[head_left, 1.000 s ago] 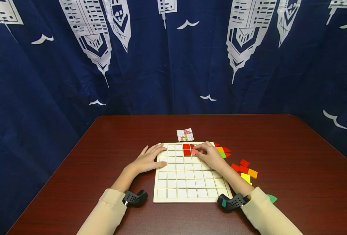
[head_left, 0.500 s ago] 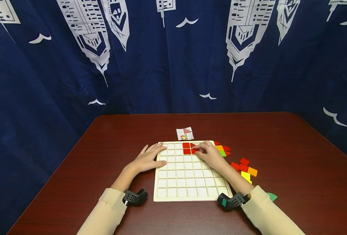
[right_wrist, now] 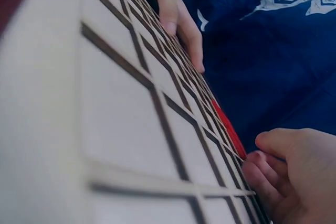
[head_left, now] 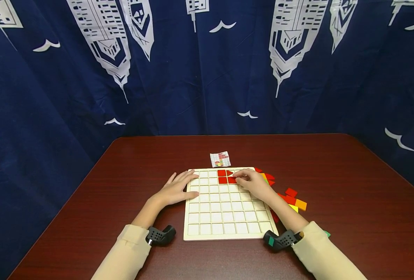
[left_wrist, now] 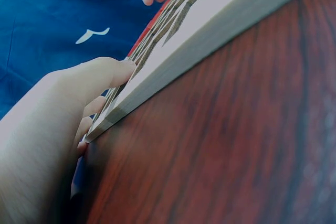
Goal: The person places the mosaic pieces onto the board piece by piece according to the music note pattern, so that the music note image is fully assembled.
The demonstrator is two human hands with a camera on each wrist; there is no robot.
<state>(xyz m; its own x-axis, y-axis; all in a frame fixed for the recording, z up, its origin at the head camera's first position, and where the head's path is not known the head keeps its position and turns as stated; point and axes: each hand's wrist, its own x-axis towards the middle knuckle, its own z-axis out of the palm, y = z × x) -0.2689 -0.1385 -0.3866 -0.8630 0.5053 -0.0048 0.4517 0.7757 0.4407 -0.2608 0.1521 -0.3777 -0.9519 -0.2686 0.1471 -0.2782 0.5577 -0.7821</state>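
Observation:
A pale wooden grid board [head_left: 210, 230] lies on the table. In its far rows sit two red square tiles [head_left: 222, 180], a red triangle tile [head_left: 229, 173] and another red tile [head_left: 232, 180] partly covered by fingers. My left hand [head_left: 174, 190] rests at the board's left edge with fingers spread; the left wrist view shows its thumb [left_wrist: 118, 71] on the rim. Just right of the red tiles is my right hand [head_left: 255, 186], thumb and index apart. The right wrist view shows its other fingers [right_wrist: 262, 174] loosely curled, with no tile visible between them.
A small printed pattern card [head_left: 220, 159] lies beyond the board's far edge. Red, orange [head_left: 300, 205] and yellow [head_left: 293, 208] tiles are scattered to the board's right, partly behind my right forearm. A green piece [head_left: 327, 233] peeks out beside the right sleeve.
My right hand has shifted slightly right from the red tiles, uncovering more of the triangle and the tile below it. The left hand has stayed in place.

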